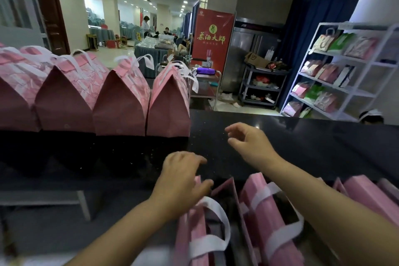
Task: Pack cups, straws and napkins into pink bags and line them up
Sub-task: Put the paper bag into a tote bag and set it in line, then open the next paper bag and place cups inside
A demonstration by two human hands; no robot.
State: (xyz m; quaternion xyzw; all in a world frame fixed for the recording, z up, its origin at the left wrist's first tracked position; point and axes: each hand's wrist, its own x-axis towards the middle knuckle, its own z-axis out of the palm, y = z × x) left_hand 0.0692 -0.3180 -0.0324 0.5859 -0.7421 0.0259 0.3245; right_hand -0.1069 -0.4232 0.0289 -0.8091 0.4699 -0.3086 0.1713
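Closed pink bags (121, 101) line the bench (302, 147), likely finished — empty, fingers loose, our left hand (183, 179) hovers above open bags (265, 211) below its edge, right hand (250, 142) over it.

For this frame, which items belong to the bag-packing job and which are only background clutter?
Job: closed pink bags lined up on the black counter; open pink bags with white handles below it; left hand and right hand, both holding nothing.
Not the job: red banner; white shelf rack of gift bags; grey cart; steel fridge.
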